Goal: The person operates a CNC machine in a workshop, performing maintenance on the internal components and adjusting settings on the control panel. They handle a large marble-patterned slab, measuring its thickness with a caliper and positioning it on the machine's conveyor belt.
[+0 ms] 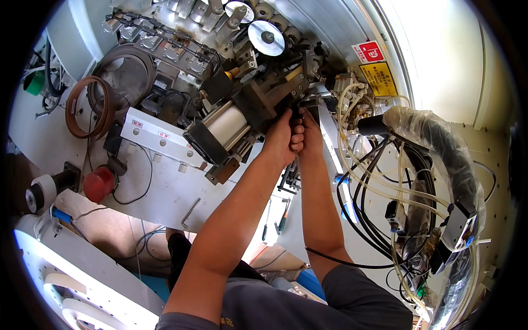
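Both my arms reach up into a machine. My left hand (pixel 280 137) and my right hand (pixel 309 133) meet side by side, fingers curled and thumbs pointing away from me. They are at the near right side of a dark metal block (pixel 254 111). Whatever is between the fingertips is too small and dark to make out. Left of my left hand, a silver pneumatic cylinder (pixel 225 126) with black end caps is fixed to the block at a slant. A metal bracket (pixel 322 118) stands close by my right hand.
Black cables (pixel 360 214) and clear tubes loop at the right beside a plastic-wrapped hose (pixel 434 132). An L-shaped hex key (pixel 191 213) and pliers (pixel 284 215) lie below the machine. To the left are a red lamp (pixel 99 185), a brown ring (pixel 71 113) and a white labelled rail (pixel 159 137).
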`<action>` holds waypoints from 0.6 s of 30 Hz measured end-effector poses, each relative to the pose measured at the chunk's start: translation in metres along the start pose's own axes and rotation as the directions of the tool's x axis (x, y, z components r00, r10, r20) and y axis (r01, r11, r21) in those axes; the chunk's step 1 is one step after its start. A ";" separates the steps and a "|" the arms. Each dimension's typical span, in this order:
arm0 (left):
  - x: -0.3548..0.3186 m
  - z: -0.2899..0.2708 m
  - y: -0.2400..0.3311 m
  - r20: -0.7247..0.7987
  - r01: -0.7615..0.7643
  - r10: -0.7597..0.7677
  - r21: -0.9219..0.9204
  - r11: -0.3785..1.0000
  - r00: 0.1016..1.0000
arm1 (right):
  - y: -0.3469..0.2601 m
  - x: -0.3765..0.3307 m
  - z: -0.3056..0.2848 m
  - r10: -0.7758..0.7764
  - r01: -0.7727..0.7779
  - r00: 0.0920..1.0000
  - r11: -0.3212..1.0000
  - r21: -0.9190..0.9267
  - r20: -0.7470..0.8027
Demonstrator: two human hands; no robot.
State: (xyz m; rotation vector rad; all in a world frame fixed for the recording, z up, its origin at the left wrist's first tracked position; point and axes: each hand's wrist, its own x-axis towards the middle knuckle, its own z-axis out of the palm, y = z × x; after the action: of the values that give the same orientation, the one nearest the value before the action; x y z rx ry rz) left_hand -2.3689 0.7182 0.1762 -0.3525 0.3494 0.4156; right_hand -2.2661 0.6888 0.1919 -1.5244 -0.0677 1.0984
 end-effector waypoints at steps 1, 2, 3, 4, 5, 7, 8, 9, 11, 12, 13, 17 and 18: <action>0.000 0.000 0.000 -0.002 -0.002 0.002 -0.009 1.000 1.000 | 0.001 0.000 -0.001 -0.022 0.022 1.000 1.000 -0.016 0.023; 0.000 0.000 0.001 -0.003 -0.003 0.003 -0.017 1.000 1.000 | 0.002 0.000 -0.002 -0.043 0.044 0.998 0.999 -0.032 0.046; 0.001 -0.001 0.002 0.030 0.024 -0.022 -0.063 0.998 0.999 | 0.002 -0.001 -0.003 -0.065 0.068 0.996 0.997 -0.046 0.068; 0.001 -0.003 0.003 0.064 0.053 -0.046 -0.108 0.993 0.997 | 0.003 0.001 -0.004 -0.114 0.118 0.991 0.992 -0.050 0.074; 0.002 -0.004 0.004 0.098 0.084 -0.069 -0.152 0.985 0.993 | 0.006 0.004 -0.005 -0.163 0.168 0.983 0.984 -0.055 0.079; 0.001 -0.003 0.004 0.108 0.091 -0.070 -0.212 0.973 0.992 | 0.007 0.002 0.003 -0.204 0.208 0.978 0.975 -0.084 0.050; 0.001 -0.003 0.004 0.114 0.096 -0.070 -0.242 0.966 0.991 | 0.006 0.000 0.006 -0.200 0.201 0.980 0.974 -0.109 0.013; 0.002 -0.004 0.004 0.125 0.099 -0.071 -0.242 0.965 0.990 | 0.005 -0.003 0.010 -0.199 0.194 0.980 0.972 -0.134 -0.025; 0.004 -0.007 0.005 0.147 0.107 -0.072 -0.241 0.965 0.986 | 0.007 0.000 0.008 -0.227 0.221 0.974 0.964 -0.151 -0.025; 0.003 -0.007 0.005 0.154 0.113 -0.077 -0.245 0.963 0.985 | 0.007 0.001 0.008 -0.241 0.234 0.970 0.959 -0.158 -0.026; 0.002 -0.006 0.006 0.162 0.120 -0.080 -0.249 0.961 0.984 | 0.007 0.002 0.007 -0.238 0.231 0.971 0.961 -0.149 -0.031; 0.000 -0.005 0.003 0.130 0.038 -0.020 -0.136 0.990 0.991 | 0.009 0.006 -0.007 -0.218 0.221 0.975 0.964 -0.145 0.038; -0.002 -0.003 0.002 0.103 -0.005 0.012 -0.063 0.998 0.995 | 0.008 0.006 -0.011 -0.209 0.219 0.975 0.964 -0.152 0.075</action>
State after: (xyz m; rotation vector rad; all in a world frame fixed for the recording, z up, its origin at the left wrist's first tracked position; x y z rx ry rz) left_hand -2.3725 0.7176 0.1736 -0.3892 0.2379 0.4521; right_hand -2.2603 0.6819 0.1803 -1.5851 -0.3605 0.9819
